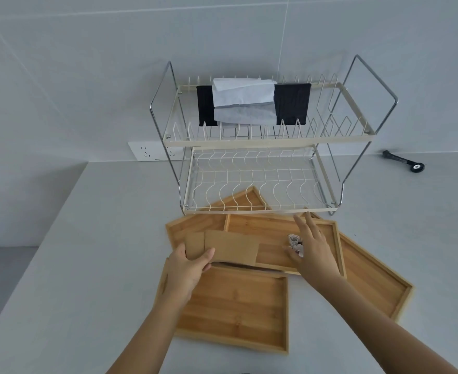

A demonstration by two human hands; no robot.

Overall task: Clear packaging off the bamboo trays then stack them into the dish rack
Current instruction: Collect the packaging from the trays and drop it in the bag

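So far: nothing is stacked; I judge the task to be at the clearing step, barely begun.
Left hand (188, 268): low and left of centre, my thumb and fingers are pinching the brown cardboard piece (229, 247), which lies across the overlapping trays.
Near tray (238, 306): bottom centre of the frame, flat on the counter (87, 265), looking bare of packaging.
Middle tray (271, 230): centre, on top of the heap, with cardboard and a crumpled paper wad (295, 242) lying in it.
Right hand (313, 249): right of centre, fingers spread loosely, hovering right at the wad; I cannot tell whether it touches.
Right tray (371, 282): lower right, angled, partly under the middle tray, apparently clear.
Dish rack (263, 209): upper centre behind the trays; lower tier holds nothing, upper tier holds folded black and white cloths (252, 103).
Left to do: remove cardboard and wad, then load every tray.
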